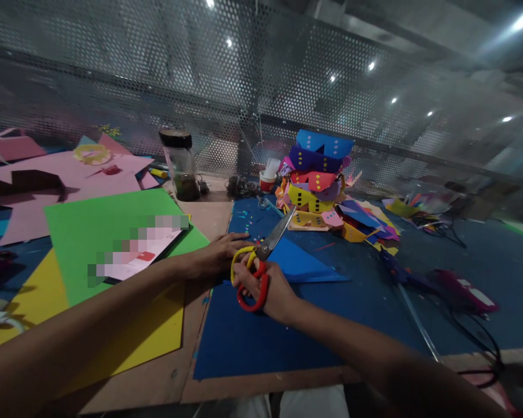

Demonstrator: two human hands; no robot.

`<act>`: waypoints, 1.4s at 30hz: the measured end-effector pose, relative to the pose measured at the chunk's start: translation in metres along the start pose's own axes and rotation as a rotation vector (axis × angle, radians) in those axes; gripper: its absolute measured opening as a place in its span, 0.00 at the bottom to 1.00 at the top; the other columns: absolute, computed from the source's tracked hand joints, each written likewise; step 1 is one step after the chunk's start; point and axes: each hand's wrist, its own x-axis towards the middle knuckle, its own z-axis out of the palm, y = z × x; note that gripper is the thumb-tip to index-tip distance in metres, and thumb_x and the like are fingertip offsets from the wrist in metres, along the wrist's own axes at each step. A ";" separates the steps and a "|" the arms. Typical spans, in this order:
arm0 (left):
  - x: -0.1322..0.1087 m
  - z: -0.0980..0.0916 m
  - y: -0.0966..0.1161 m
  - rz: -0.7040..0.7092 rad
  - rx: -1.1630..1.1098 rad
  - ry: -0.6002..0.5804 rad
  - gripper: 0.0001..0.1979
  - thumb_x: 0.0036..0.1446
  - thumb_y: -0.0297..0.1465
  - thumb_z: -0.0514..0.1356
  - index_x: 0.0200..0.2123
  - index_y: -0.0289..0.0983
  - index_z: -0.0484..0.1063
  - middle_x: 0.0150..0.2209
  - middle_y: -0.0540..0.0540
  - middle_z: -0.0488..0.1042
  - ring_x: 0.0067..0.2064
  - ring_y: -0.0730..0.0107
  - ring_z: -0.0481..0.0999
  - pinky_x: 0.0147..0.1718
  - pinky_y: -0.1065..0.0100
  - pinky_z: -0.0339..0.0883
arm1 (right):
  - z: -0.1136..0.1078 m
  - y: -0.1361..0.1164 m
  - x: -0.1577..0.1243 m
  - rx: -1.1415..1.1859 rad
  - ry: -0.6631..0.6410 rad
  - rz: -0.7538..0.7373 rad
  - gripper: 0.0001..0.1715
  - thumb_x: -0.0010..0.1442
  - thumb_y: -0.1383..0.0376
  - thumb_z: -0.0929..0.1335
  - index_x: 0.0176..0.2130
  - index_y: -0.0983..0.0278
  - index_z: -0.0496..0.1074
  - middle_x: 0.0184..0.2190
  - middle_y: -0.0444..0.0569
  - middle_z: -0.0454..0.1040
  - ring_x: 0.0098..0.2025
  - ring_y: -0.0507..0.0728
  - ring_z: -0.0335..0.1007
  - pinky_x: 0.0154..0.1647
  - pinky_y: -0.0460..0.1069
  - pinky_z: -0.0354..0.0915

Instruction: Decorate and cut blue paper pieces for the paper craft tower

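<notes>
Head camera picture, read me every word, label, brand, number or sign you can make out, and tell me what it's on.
No text is readable.
Smartphone screen: pixelated in part, the rest too small to read.
White label on the purple tool: too blurred.
Scissors: no lettering visible.

The slim, bare left forearm (113, 316) and right forearm (348, 334) are uncovered as far as they show, tapering to narrow wrists. The bare left hand (215, 254) and right hand (276, 290) have slender fingers. Pale, off-white cloth trousers (316, 402) cover both legs, partly cut off by the lower edge.
</notes>
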 end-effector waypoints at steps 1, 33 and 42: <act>0.000 0.000 -0.001 -0.004 0.001 0.003 0.17 0.66 0.39 0.60 0.57 0.47 0.77 0.66 0.45 0.71 0.71 0.47 0.59 0.70 0.46 0.49 | 0.001 0.000 0.000 -0.006 -0.004 0.004 0.25 0.70 0.46 0.66 0.32 0.62 0.72 0.31 0.47 0.77 0.32 0.54 0.73 0.36 0.47 0.69; 0.001 0.002 -0.005 -0.015 0.011 -0.020 0.17 0.68 0.39 0.60 0.57 0.49 0.78 0.66 0.45 0.72 0.72 0.46 0.57 0.71 0.45 0.48 | 0.003 -0.007 -0.005 -0.023 0.053 0.065 0.26 0.69 0.46 0.67 0.31 0.63 0.74 0.27 0.46 0.75 0.27 0.53 0.71 0.32 0.47 0.68; -0.004 -0.001 -0.002 -0.007 0.012 -0.044 0.17 0.73 0.41 0.54 0.59 0.52 0.77 0.71 0.50 0.64 0.74 0.48 0.51 0.71 0.45 0.46 | -0.013 -0.007 -0.012 -0.001 0.128 0.122 0.28 0.66 0.43 0.68 0.31 0.64 0.75 0.26 0.47 0.76 0.25 0.52 0.70 0.28 0.46 0.67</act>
